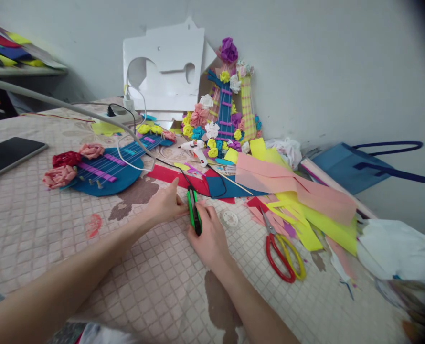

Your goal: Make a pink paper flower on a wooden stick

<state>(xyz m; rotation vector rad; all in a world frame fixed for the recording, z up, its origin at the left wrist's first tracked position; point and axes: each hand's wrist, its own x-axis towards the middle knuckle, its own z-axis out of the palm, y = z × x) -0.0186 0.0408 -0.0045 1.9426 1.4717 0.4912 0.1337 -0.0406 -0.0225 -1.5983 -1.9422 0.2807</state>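
Green cutter gripped in right hand, nose by red strip just ahead. Left hand close left of grip, can't tell if holding anything. Risk: sideways slip could nick it if blade's out; black cord at nose could snag.

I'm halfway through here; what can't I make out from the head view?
- Green cutter: the right hand covers part of its handle in the head view; whether the blade is out is too small to tell.
- Left hand: palm hidden by the hand's own back, head view.
- Blue strip: partly covered by the pink sheet, head view.
- Dark flat device: cut off by the head view's left edge.
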